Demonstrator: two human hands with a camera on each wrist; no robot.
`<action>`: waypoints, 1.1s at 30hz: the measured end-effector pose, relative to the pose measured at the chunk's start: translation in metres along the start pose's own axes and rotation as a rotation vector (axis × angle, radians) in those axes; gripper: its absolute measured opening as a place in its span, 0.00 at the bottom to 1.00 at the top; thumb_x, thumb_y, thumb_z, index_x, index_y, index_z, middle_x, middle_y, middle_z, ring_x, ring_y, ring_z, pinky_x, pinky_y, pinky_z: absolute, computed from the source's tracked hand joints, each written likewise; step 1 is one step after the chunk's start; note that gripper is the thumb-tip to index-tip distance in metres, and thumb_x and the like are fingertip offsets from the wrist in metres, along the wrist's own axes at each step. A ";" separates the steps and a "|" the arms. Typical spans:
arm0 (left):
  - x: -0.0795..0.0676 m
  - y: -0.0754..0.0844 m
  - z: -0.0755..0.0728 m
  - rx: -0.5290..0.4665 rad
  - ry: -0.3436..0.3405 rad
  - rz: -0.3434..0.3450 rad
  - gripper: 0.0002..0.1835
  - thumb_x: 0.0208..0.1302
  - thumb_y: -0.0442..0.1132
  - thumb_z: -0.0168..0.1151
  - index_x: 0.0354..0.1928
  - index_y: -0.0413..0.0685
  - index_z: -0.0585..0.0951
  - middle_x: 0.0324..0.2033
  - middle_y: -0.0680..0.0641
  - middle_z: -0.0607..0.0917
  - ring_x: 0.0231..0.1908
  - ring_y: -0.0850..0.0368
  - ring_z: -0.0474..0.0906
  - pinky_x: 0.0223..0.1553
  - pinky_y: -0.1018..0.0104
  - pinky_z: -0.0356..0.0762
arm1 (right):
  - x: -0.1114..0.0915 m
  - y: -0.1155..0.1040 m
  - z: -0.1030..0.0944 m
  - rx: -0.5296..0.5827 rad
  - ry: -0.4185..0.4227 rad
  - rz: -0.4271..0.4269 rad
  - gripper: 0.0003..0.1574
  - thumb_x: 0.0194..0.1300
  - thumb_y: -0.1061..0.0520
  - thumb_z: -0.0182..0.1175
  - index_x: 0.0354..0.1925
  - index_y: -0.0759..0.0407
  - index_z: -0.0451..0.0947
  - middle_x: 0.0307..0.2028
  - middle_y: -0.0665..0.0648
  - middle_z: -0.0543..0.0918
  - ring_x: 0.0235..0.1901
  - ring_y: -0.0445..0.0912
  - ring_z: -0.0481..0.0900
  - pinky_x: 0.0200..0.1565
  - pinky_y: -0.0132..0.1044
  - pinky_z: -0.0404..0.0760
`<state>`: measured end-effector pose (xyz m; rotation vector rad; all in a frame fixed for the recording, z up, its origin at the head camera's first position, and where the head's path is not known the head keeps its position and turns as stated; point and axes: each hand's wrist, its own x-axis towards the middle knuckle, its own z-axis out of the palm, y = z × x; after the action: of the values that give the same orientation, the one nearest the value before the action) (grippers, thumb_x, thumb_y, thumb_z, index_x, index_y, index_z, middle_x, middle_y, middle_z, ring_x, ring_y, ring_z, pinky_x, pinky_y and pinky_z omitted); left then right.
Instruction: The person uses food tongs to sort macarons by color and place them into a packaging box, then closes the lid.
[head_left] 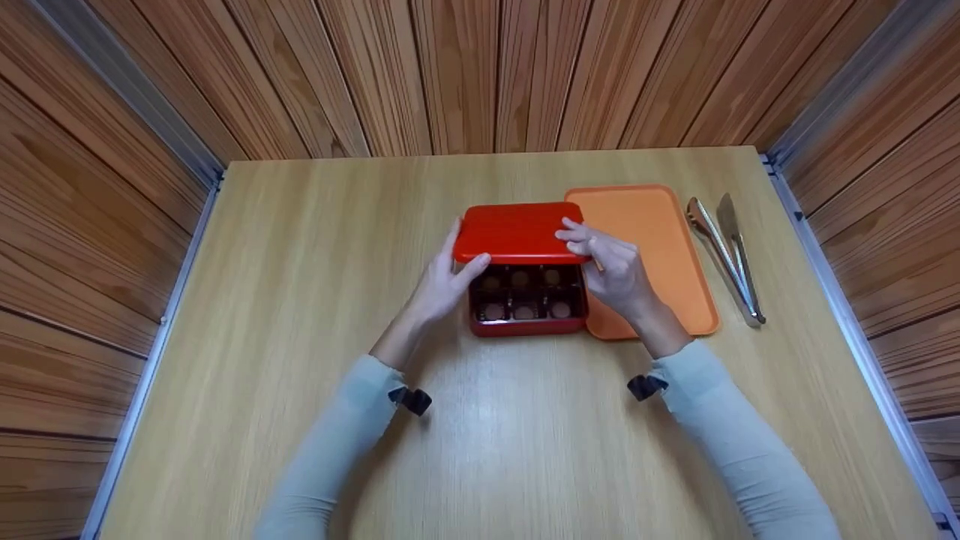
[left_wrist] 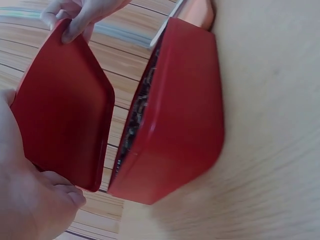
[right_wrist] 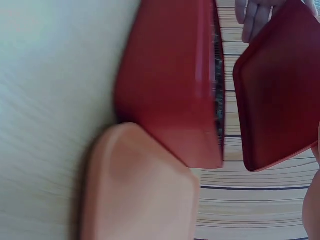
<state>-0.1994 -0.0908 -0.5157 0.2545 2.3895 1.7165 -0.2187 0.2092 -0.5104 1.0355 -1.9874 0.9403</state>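
Observation:
A red lid (head_left: 519,229) is raised over a red box (head_left: 529,328), tilted, its hollow underside showing in both wrist views. My left hand (head_left: 441,283) grips the lid's left edge, thumb along the near rim. At the opposite edge my right hand (head_left: 613,268) pinches the lid, some of its fingers spread over the top. Below the lid the box's front shows dark compartments, with round brown pieces (head_left: 525,312) that look like chocolates. The rear of the box's inside is hidden under the lid in the head view.
An orange tray (head_left: 652,247) lies flat at the right, its left edge right by the box. Beyond it are metal tongs (head_left: 724,255) and a silver server-like utensil (head_left: 735,232). Wood-panelled walls with metal rails (head_left: 832,247) bound the table (head_left: 315,247).

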 end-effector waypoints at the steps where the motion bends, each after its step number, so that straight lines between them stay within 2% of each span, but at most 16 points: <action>1: 0.000 -0.002 0.000 0.000 -0.003 -0.006 0.55 0.81 0.63 0.62 0.94 0.54 0.42 0.93 0.46 0.53 0.92 0.44 0.52 0.93 0.35 0.48 | -0.003 0.000 0.001 0.005 -0.006 0.003 0.21 0.58 0.90 0.59 0.41 0.71 0.82 0.47 0.70 0.95 0.52 0.70 0.94 0.74 0.27 0.78; 7: 0.001 -0.013 0.003 -0.017 -0.013 -0.040 0.59 0.77 0.62 0.68 0.94 0.51 0.43 0.92 0.45 0.56 0.92 0.44 0.53 0.93 0.37 0.49 | -0.018 0.001 0.006 0.041 -0.032 0.025 0.22 0.58 0.90 0.57 0.41 0.71 0.82 0.49 0.71 0.95 0.54 0.69 0.94 0.74 0.28 0.78; 12: 0.002 -0.017 0.006 -0.007 -0.008 -0.074 0.62 0.74 0.60 0.73 0.93 0.47 0.44 0.90 0.42 0.62 0.91 0.44 0.58 0.93 0.41 0.51 | -0.027 0.001 0.007 0.055 -0.053 0.043 0.21 0.60 0.90 0.58 0.40 0.71 0.81 0.50 0.70 0.95 0.56 0.68 0.94 0.77 0.33 0.77; 18: 0.001 -0.022 0.009 -0.001 -0.019 -0.105 0.65 0.72 0.62 0.76 0.93 0.50 0.43 0.91 0.45 0.61 0.91 0.45 0.57 0.93 0.41 0.51 | -0.036 0.000 0.006 0.093 -0.081 0.082 0.19 0.63 0.88 0.60 0.42 0.71 0.83 0.53 0.71 0.94 0.60 0.69 0.92 0.79 0.39 0.76; 20: -0.001 -0.024 0.010 0.002 -0.030 -0.112 0.66 0.71 0.63 0.76 0.94 0.53 0.42 0.91 0.47 0.60 0.91 0.46 0.57 0.93 0.39 0.51 | -0.039 -0.001 0.004 0.111 -0.107 0.108 0.21 0.62 0.88 0.60 0.44 0.70 0.84 0.55 0.72 0.93 0.62 0.69 0.91 0.80 0.37 0.75; 24: -0.004 -0.028 0.011 0.011 -0.056 -0.121 0.68 0.69 0.64 0.77 0.94 0.56 0.39 0.92 0.51 0.58 0.92 0.49 0.55 0.93 0.36 0.50 | -0.046 -0.002 0.001 0.144 -0.190 0.185 0.28 0.60 0.87 0.57 0.51 0.68 0.86 0.62 0.72 0.90 0.70 0.71 0.84 0.75 0.23 0.75; 27: -0.006 -0.031 0.012 0.014 -0.063 -0.108 0.69 0.67 0.63 0.78 0.94 0.57 0.39 0.93 0.53 0.57 0.92 0.49 0.53 0.92 0.34 0.48 | -0.051 -0.003 -0.002 0.150 -0.258 0.237 0.29 0.61 0.83 0.58 0.56 0.66 0.87 0.67 0.71 0.87 0.75 0.72 0.78 0.77 0.21 0.71; 28: -0.007 -0.031 0.012 0.018 -0.064 -0.100 0.69 0.67 0.63 0.78 0.94 0.57 0.39 0.93 0.52 0.56 0.92 0.49 0.53 0.92 0.33 0.48 | -0.052 -0.003 -0.003 0.147 -0.279 0.248 0.29 0.62 0.81 0.60 0.58 0.65 0.87 0.69 0.71 0.86 0.77 0.73 0.76 0.80 0.23 0.70; 31: -0.007 -0.033 0.014 0.035 -0.066 -0.082 0.69 0.67 0.62 0.79 0.94 0.57 0.39 0.93 0.52 0.55 0.92 0.47 0.53 0.92 0.33 0.49 | -0.054 -0.003 -0.006 0.126 -0.340 0.269 0.30 0.64 0.74 0.65 0.64 0.62 0.87 0.73 0.69 0.84 0.80 0.73 0.73 0.87 0.38 0.63; 33: -0.008 -0.033 0.014 0.055 -0.069 -0.079 0.69 0.67 0.62 0.79 0.94 0.55 0.39 0.93 0.52 0.54 0.92 0.47 0.53 0.92 0.34 0.49 | -0.054 -0.003 -0.008 0.113 -0.376 0.274 0.30 0.66 0.70 0.68 0.66 0.60 0.87 0.75 0.69 0.83 0.82 0.73 0.70 0.87 0.51 0.66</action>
<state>-0.1886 -0.0900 -0.5509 0.2202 2.3667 1.5831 -0.1906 0.2340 -0.5507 1.0814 -2.4597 1.0734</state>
